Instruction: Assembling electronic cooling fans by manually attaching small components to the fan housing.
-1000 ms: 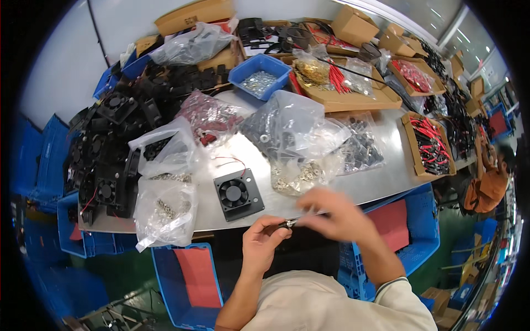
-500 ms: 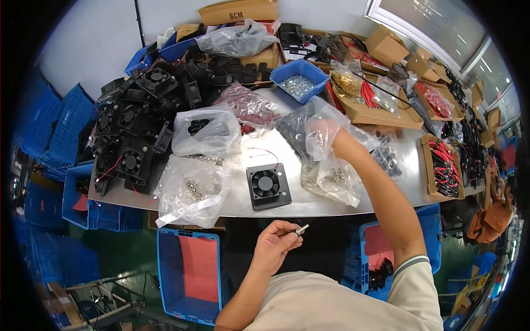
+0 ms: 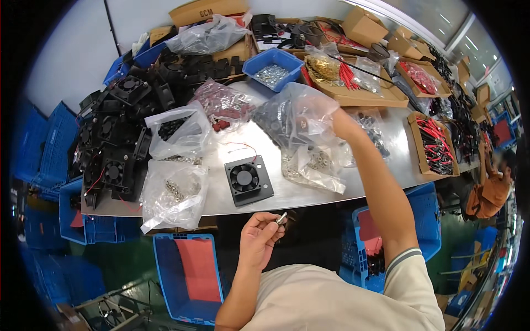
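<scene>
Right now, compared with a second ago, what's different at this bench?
The right hand has left the left hand's side and moved forward into the cloudy plastic bag; whether it grips anything there is hidden. The left hand still holds the small metal part, and the black fan still lies on the table.

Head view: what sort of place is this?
Probably a small-parts assembly workshop: the metal table is crowded with a heap of black fans, a plastic bag of small metal pieces and red and black wires.
</scene>
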Demonstrator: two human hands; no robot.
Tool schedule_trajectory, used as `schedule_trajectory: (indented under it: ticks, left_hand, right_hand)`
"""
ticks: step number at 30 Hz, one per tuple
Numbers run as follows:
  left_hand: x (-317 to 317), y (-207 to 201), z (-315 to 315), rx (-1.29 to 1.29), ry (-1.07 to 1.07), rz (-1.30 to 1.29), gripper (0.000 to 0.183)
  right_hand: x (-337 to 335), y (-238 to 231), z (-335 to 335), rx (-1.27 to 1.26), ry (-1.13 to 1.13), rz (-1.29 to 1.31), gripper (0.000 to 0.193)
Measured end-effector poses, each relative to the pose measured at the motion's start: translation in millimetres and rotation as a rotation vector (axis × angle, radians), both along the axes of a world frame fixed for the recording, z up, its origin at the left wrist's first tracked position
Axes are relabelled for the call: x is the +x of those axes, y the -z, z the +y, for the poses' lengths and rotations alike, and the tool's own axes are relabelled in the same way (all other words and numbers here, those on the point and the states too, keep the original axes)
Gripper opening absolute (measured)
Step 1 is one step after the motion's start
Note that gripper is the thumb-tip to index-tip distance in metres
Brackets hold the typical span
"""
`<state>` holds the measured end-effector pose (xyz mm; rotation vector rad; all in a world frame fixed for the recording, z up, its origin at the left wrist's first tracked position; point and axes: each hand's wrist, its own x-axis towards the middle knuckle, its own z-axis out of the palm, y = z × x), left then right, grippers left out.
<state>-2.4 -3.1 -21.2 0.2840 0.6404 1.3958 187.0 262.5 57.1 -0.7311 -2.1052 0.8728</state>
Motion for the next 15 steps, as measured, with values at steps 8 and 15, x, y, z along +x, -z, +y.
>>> schedule_trajectory:
  ticks: [8, 15]
  left_hand:
    - [-2, 5, 7, -0.035, -0.011, -0.002, 0.015]
    - [16, -6, 22, -0.005, 0.036, 0.135, 0.016]
  right_hand:
    - [39, -8, -94, -0.637, 0.326, 0.65, 0.021]
    - [37, 21, -179, -1.212, 0.299, 1.06, 0.024]
